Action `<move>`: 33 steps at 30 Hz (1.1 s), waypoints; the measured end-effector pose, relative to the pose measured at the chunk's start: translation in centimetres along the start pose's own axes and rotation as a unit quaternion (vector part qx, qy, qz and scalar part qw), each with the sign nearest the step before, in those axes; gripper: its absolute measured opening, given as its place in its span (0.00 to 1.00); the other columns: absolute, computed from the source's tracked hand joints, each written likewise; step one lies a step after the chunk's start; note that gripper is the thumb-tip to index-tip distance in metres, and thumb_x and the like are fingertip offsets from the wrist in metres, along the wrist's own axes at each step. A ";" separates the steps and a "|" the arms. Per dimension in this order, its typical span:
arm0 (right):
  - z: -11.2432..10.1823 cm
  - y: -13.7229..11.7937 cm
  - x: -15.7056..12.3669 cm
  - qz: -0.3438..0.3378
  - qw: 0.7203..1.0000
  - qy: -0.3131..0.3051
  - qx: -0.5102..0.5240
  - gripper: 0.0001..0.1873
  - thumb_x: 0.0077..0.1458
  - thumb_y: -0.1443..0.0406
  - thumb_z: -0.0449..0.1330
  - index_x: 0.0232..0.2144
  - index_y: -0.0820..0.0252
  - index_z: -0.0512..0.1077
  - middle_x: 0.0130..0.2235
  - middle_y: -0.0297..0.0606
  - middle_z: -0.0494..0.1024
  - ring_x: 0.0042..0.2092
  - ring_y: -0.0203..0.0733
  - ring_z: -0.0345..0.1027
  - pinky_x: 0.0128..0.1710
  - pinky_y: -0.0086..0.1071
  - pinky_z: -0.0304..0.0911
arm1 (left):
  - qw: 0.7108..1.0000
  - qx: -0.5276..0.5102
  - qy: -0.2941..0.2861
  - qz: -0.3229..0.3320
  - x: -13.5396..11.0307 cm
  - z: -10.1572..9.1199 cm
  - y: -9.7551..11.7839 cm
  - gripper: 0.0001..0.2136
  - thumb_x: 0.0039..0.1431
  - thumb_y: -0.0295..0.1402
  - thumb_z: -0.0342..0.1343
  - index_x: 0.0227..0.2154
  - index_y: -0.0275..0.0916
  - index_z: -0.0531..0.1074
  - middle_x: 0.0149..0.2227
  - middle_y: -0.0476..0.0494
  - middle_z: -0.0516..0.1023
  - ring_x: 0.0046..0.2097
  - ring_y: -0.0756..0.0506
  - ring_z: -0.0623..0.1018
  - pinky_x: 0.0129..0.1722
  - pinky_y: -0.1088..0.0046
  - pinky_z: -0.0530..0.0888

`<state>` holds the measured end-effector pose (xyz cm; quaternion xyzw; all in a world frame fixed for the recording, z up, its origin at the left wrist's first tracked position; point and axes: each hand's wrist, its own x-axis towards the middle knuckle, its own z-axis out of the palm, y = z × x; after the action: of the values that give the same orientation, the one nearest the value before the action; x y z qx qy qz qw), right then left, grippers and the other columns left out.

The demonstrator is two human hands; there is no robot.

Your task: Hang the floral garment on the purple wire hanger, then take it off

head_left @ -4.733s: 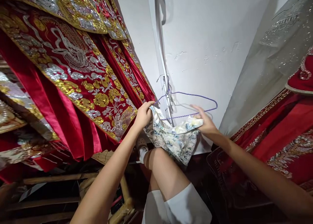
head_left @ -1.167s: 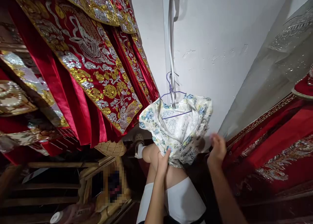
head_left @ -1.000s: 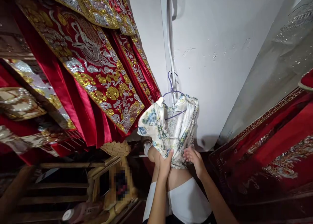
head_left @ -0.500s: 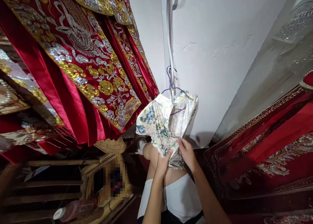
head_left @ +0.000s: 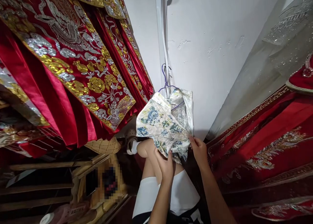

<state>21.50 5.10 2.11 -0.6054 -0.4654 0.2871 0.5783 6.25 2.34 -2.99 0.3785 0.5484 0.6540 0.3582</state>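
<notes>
A white top with a blue, green and yellow flower pattern point(head_left: 156, 119) hangs on a purple hanger point(head_left: 164, 76), above my bare knees. My left hand point(head_left: 166, 163) grips the lower hem, thumb on the front and the other fingers partly behind the cloth. Off to the right, my right hand point(head_left: 198, 149) pinches the edge of the front panel between thumb and fingertips. That panel is drawn across the front, and the inside of the back still shows through the neck opening with part of the hanger.
Red robes with gold and silver embroidery point(head_left: 95, 84) hang on the left. More red beaded clothing point(head_left: 269, 136) and a sheer sparkling fabric point(head_left: 259, 61) are at right. A bamboo rack point(head_left: 114, 191) with a bottle point(head_left: 66, 214) stands lower left. Behind the top is a white wall point(head_left: 202, 28).
My right hand has moved right, pulling the front panel's edge across so the neck opening is narrower. My left hand keeps hold of the hem. The camera view has shifted slightly right.
</notes>
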 end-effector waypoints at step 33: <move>5.3 -2.2 -0.6 0.245 0.871 -0.370 0.212 0.20 0.46 0.50 0.69 0.23 0.60 0.73 0.15 0.25 0.59 0.19 0.30 0.45 0.20 0.30 0.41 | 0.980 0.085 -0.131 0.125 1.7 -1.0 0.0 0.13 0.72 0.43 0.46 0.37 0.40 0.67 0.35 0.43 0.75 0.37 0.44 0.76 0.39 0.69 0.73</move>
<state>16.08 6.63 3.23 -0.4122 -0.4101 0.7142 0.3896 4.60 3.44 -2.94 0.5553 0.4988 0.5892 0.3094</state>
